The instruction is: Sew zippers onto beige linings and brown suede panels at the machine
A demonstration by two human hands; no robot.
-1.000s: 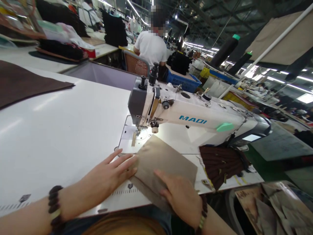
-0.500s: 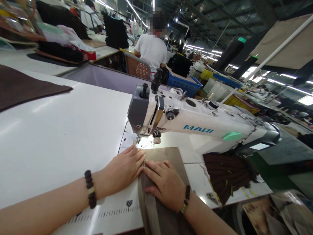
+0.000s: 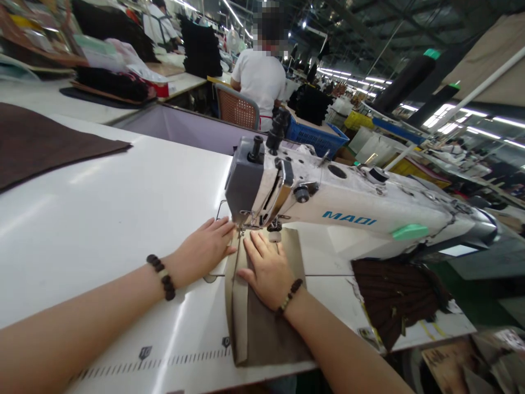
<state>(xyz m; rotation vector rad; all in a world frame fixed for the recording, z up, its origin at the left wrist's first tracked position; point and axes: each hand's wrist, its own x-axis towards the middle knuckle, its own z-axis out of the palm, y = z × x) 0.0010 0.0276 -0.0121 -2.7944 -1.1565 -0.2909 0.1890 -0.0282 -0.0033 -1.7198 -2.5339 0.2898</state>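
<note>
A folded olive-brown fabric piece (image 3: 274, 334) lies on the white table, its far end under the head of a white sewing machine (image 3: 348, 208). My right hand (image 3: 264, 268) rests flat on the fabric with fingers spread, just in front of the presser foot (image 3: 243, 232). To the left of the needle area, my left hand (image 3: 207, 249) lies with fingers stretched out, its fingertips at the fabric's left edge. Both wrists wear dark beaded bracelets. The needle tip is too small to make out.
Dark brown fabric (image 3: 53, 142) lies at the table's left. Brown strips with zippers (image 3: 400, 295) sit under the machine arm's right side. A ruler scale (image 3: 184, 358) marks the front edge. Ahead, a person in a white shirt (image 3: 260, 74) sits near a blue crate (image 3: 315, 137).
The fabric has moved forward under the machine head, and both hands have gone forward with it. My left hand now sits farther from the right hand. The view has shifted slightly.
</note>
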